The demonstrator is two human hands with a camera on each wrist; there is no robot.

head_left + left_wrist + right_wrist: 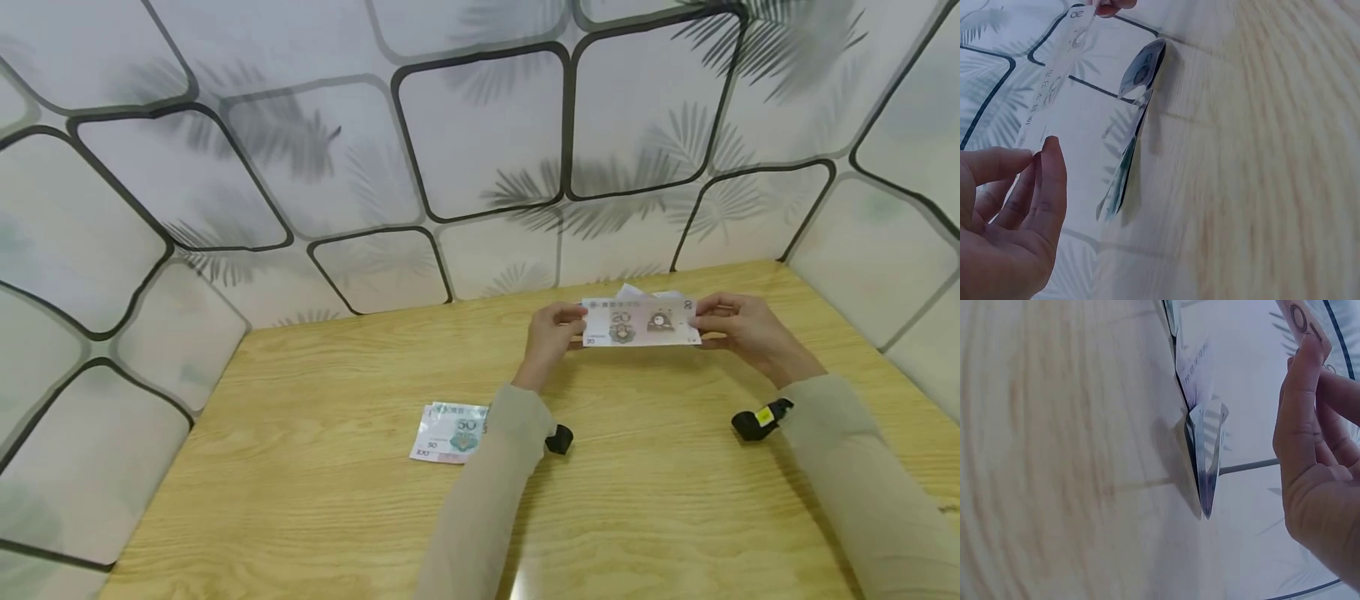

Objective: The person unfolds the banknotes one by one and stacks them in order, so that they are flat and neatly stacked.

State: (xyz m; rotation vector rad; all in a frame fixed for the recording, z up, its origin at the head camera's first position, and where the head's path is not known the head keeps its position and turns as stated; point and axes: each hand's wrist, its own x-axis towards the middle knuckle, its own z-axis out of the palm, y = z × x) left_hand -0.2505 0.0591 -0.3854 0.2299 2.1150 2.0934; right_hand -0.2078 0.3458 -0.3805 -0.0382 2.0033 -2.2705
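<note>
A banknote marked 20 (641,322) is held stretched out above the far part of the table, its printed face toward the head camera. My left hand (550,340) pinches its left end between thumb and fingers; the left wrist view shows this hand (1016,219) at the note's edge (1054,81). At the other end my right hand (753,333) pinches the note, seen also in the right wrist view as a hand (1319,444) on the note's corner (1300,319). Behind it, folded banknotes (1141,72) (1200,456) rest on the table, mostly hidden in the head view.
Left of my left forearm, a small pile of banknotes (450,433) lies on the wooden table (315,500), a 50 on top and a 100 showing below; the sleeve covers its right side. A patterned wall covering (487,133) rises behind the table and at both sides.
</note>
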